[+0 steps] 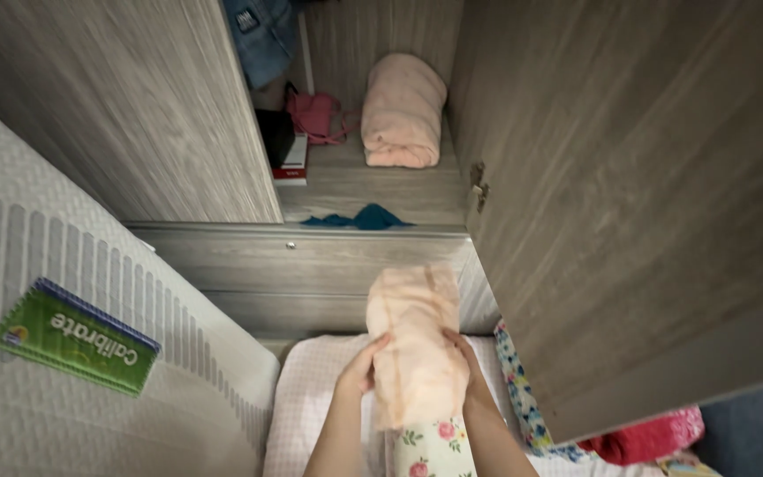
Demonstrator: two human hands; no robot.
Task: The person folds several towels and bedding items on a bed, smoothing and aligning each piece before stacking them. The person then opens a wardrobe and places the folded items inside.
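Observation:
Both my hands hold a rolled peach-coloured cloth (413, 340) upright in front of an open wardrobe. My left hand (360, 367) grips its left side and my right hand (465, 362) grips its right side, fingers wrapped around it. Below the roll lies a white cloth with pink flowers (433, 449). Inside the wardrobe, on the shelf (346, 181), rests a folded pink towel (402, 110).
The open wardrobe door (638, 194) stands close on the right. A teal cloth (359, 217) lies at the shelf's front edge, a pink garment (313, 115) and a dark box further back. A mattress (90, 353) with a green label is at left. Clothes are piled at lower right.

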